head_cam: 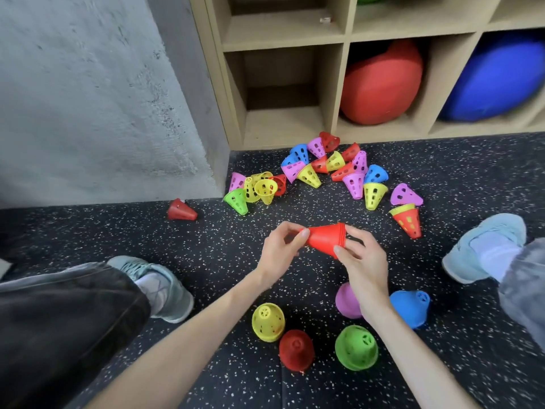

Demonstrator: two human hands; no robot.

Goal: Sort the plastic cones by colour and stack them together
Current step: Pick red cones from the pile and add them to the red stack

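Speckled rubber floor (224,249), unsorted cones (330,169) heaped by shelving. Left hand (277,255) pinches red cone stack's (324,239) tip; right hand (362,255) grips its rim, apparently seating cones together.

I'm seeing my right hand (361,255) covering part of the purple stack (348,301); beside that stack, my blurred trouser legs are running off frame

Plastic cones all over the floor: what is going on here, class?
A person sitting on the speckled floor holds a nested bunch of red plastic cones sideways, left hand pinching the narrow tip, right hand at the wide rim. Five single-colour piles stand near them; a mixed heap of loose cones remains unsorted.
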